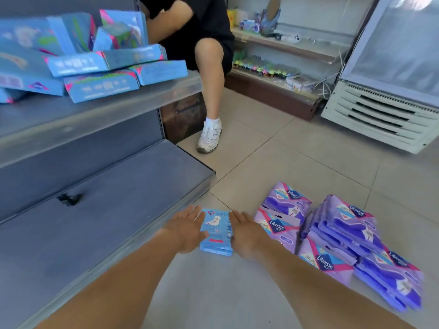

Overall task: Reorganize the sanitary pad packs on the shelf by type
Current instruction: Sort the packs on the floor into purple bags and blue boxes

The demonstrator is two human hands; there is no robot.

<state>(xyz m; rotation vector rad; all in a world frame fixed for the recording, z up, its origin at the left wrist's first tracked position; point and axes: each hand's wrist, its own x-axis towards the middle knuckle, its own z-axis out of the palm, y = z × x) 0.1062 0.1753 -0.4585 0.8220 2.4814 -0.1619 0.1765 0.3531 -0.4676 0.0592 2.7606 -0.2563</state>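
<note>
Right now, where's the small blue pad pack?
The blue pad pack lies on the floor tiles between both hands, just right of the bottom shelf and left of the purple packs.

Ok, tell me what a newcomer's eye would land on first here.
First, the two hands low in the middle: the left hand and right hand press with straight fingers against either side of a small stack of light blue packs on the tiled floor. Just right of them lies a sprawling heap of purple Libresse packs. Up left, blue boxes lie jumbled on the grey shelf.
</note>
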